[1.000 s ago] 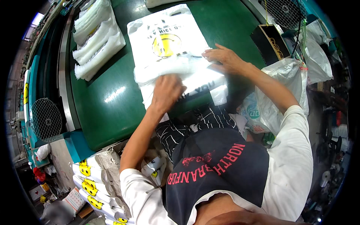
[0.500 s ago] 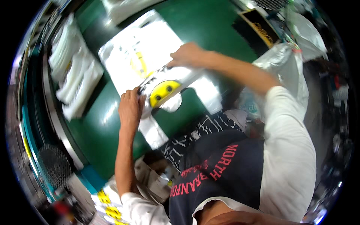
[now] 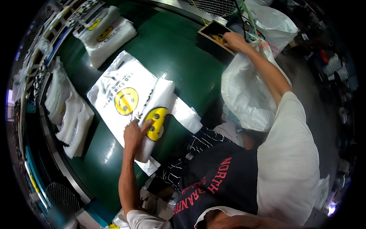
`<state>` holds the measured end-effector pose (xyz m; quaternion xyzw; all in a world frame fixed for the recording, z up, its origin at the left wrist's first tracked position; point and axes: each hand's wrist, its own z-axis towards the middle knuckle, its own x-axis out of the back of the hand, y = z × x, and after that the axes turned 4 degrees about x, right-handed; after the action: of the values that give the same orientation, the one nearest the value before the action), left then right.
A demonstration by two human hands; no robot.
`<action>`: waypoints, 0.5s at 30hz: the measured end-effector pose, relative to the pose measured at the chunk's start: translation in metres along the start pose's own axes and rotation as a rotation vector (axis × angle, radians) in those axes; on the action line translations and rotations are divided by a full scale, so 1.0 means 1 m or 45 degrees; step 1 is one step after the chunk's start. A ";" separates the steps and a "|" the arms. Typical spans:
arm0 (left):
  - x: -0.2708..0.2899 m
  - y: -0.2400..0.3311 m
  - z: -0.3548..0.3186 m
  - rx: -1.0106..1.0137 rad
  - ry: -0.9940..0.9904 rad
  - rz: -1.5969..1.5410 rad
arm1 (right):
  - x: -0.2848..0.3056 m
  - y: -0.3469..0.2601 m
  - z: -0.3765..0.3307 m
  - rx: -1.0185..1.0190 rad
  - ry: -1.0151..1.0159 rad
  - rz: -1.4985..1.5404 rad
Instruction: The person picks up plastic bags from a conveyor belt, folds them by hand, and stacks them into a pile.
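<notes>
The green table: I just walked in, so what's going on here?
A person at the green table has their left hand on a partly folded white bag bundle with yellow smileys. Their right hand is at a black box of yellow bands; its fingertips are hidden, so I can't tell whether it holds one. Other white bags lie toward the table's left and far edges.

a green table [image 3: 171, 49] with a metal edge [image 3: 66, 173] fills the middle, light glinting off its top. a wire grille [image 3: 63, 196] stands at lower left, a second grille [image 3: 215, 7] at the top. dim grey floor [image 3: 301, 86] shows at right, beside dark clutter [image 3: 335, 65].
</notes>
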<state>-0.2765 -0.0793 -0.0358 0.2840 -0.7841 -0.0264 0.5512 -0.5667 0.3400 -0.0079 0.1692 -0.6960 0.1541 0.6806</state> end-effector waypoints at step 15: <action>-0.027 0.046 -0.071 -0.207 0.015 -1.801 | 0.026 -0.144 -0.039 0.938 0.620 0.513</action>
<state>-0.2270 -0.0084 -0.0144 0.6829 -0.4043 -0.4348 0.4255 -0.4676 0.2279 0.0167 0.2199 -0.4345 0.5541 0.6752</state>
